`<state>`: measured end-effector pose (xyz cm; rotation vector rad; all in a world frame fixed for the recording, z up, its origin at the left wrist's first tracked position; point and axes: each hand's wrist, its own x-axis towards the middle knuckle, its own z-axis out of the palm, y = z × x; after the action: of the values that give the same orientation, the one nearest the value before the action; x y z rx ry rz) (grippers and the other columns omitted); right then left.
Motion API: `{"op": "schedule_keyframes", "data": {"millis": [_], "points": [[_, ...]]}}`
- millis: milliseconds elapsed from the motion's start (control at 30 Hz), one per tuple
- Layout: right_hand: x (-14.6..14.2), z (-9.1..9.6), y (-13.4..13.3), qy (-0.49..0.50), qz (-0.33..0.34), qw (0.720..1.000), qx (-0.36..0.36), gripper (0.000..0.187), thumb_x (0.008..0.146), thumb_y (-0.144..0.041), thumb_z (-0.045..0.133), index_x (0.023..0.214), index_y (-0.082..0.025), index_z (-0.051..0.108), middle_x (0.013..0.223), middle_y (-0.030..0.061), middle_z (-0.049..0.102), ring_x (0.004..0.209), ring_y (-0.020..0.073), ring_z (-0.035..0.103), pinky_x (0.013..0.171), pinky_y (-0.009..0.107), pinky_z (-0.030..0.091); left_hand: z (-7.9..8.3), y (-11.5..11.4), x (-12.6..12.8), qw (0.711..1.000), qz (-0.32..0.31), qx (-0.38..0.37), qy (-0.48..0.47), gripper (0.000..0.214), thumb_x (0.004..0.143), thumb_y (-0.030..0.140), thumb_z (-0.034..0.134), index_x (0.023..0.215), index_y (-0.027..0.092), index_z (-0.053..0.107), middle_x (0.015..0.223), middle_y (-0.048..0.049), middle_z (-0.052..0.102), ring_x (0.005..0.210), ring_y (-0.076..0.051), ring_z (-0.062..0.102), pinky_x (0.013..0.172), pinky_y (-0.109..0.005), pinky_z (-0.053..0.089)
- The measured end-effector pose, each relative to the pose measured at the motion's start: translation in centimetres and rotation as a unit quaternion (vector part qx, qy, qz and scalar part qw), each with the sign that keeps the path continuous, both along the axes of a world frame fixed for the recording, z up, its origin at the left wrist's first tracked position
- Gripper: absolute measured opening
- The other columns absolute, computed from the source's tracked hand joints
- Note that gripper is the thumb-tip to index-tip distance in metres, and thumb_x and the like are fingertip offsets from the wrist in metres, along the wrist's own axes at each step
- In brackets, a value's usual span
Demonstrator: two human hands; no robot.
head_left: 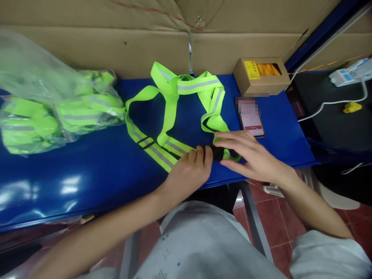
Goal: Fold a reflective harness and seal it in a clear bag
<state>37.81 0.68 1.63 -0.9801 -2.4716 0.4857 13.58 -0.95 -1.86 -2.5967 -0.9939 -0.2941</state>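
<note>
A neon-green reflective harness vest (171, 100) with grey stripes lies spread in loops on the blue table. My left hand (192, 166) is closed in a fist on its near strap, at the table's front edge. A dark buckle-like piece (217, 153) shows just beyond the left knuckles, partly hidden by the hands. My right hand (250, 155) is beside it, fingers stretched out and thumb apart, around the dark piece and the strap end. Whether its fingertips press on them I cannot tell. Black slider bands (145, 142) cross the strap left of my hands.
Clear plastic bags (66, 112) of similar green straps lie at the left. A phone (252, 118) and a cardboard box (261, 83) with orange contents are at the right. Farther right are a power strip (351, 73) with a white cable and a yellow piece (352, 107). Cardboard lines the back.
</note>
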Motion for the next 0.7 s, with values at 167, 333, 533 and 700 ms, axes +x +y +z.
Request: {"op": "schedule_keyframes", "data": {"millis": [167,333,533,700], "points": [[1.0,0.1,-1.1,0.210,-0.185,0.953,0.112,0.033,0.102,-0.031,0.063,0.135,-0.036,0.066,0.131,0.0092,0.070,0.131,0.0340,0.064,0.108,0.058,0.055,0.9,2.0,-2.0,0.981,0.054,-0.126,-0.139,0.031,0.106,0.012,0.045,0.130,0.007,0.065,0.098,-0.0115,0.077,0.074,-0.021,0.074,0.057,-0.028,0.053],[-0.7,-2.0,-2.4,0.305,-0.209,0.924,0.095,0.023,0.100,-0.022,0.062,0.120,-0.030,0.071,0.111,0.0074,0.073,0.107,0.0286,0.070,0.090,0.051,0.060,1.6,2.9,-3.5,0.874,0.129,-0.284,-0.373,0.021,0.105,0.029,0.059,0.113,0.015,0.074,0.085,-0.0035,0.076,0.071,-0.016,0.069,0.062,-0.024,0.049],[-3.2,-5.3,-4.2,0.373,-0.208,0.897,-0.115,0.023,0.105,-0.027,0.061,0.128,-0.030,0.065,0.113,0.0055,0.070,0.101,0.0205,0.070,0.087,0.039,0.061,2.8,2.9,-2.3,0.576,0.177,-0.422,-0.677,0.027,0.094,0.044,0.076,0.105,0.020,0.079,0.086,-0.0020,0.076,0.078,-0.015,0.070,0.068,-0.022,0.054],[-6.0,-4.9,-3.7,0.305,-0.098,0.925,-0.206,0.092,0.090,-0.057,0.080,0.165,-0.036,0.031,0.165,0.0106,0.048,0.152,0.0321,0.048,0.125,0.055,0.044,3.5,1.8,3.0,0.361,0.202,-0.369,-0.832,0.026,0.092,0.046,0.077,0.102,0.021,0.078,0.094,-0.0017,0.078,0.083,-0.015,0.074,0.077,-0.024,0.060]]}}
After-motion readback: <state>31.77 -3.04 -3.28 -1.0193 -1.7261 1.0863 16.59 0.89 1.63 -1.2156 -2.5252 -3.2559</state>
